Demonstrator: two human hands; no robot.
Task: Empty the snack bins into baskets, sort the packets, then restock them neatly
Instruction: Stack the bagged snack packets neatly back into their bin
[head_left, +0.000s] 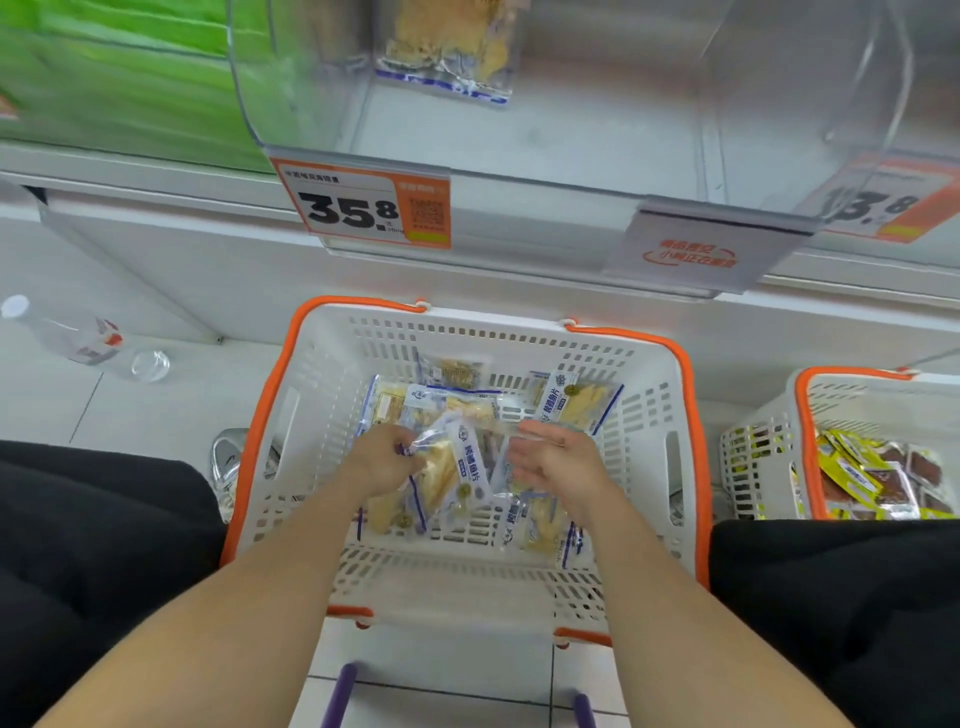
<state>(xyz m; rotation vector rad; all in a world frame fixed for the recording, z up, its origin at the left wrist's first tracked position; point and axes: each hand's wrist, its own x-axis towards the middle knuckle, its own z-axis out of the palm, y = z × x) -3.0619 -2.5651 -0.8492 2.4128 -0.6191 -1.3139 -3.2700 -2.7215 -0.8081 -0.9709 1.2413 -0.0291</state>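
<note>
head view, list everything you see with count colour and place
centre basket: one, white, orange rim, floor between knees
snack packets: several, clear and blue, in centre basket
right basket: one, white and orange, right edge
yellow packets: several, in right basket
clear bin: one, shelf above, holds leftover packet
price tags: two, orange, shelf front
bottle: one, clear, floor left
left hand: grips one snack packet
right hand: open, over centre basket

Wht basket (467, 577) w/ orange rim (693, 441)
</note>
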